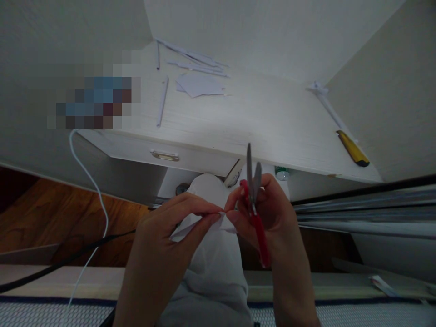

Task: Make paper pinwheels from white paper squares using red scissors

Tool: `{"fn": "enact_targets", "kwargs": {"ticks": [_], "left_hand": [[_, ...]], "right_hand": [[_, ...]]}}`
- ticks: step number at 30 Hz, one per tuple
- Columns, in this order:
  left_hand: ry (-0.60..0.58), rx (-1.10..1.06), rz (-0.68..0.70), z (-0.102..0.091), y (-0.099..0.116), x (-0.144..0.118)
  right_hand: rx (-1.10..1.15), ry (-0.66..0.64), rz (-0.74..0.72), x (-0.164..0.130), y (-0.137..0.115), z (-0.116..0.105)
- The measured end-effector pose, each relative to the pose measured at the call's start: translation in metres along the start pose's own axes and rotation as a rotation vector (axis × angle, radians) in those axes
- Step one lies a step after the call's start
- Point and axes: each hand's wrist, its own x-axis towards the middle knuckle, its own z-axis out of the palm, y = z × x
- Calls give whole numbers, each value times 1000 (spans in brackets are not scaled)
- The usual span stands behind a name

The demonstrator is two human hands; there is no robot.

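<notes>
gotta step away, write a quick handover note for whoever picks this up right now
Left hand: fingers pinch a small white paper piece over the lap.
Right hand: holds red-handled scissors, blades up and nearly shut, and also pinches the paper's edge.
On the desk: cut paper strips, a flat paper piece, a yellow utility knife at the right edge.
Done: several strips and pieces already cut and laid on the desk.
Left: the held piece shows no cut yet, as far as can be seen.

hands: 2 (163,227) (269,213) | scissors (254,200): 1 | utility knife (352,148): 1 | cables (91,181): 2 | drawer handle (165,156): 1 | paper sheets on desk (199,85): 1 stack
</notes>
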Motion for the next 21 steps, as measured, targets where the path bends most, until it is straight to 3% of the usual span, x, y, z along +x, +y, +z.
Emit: {"fn": "enact_targets", "kwargs": {"ticks": [10, 21], "left_hand": [[23, 31, 12, 0, 1, -1], [101, 103, 99, 6, -1, -4]], "right_hand": [[-20, -34, 4, 3, -2, 0], [-48, 13, 18, -6, 1, 3]]}}
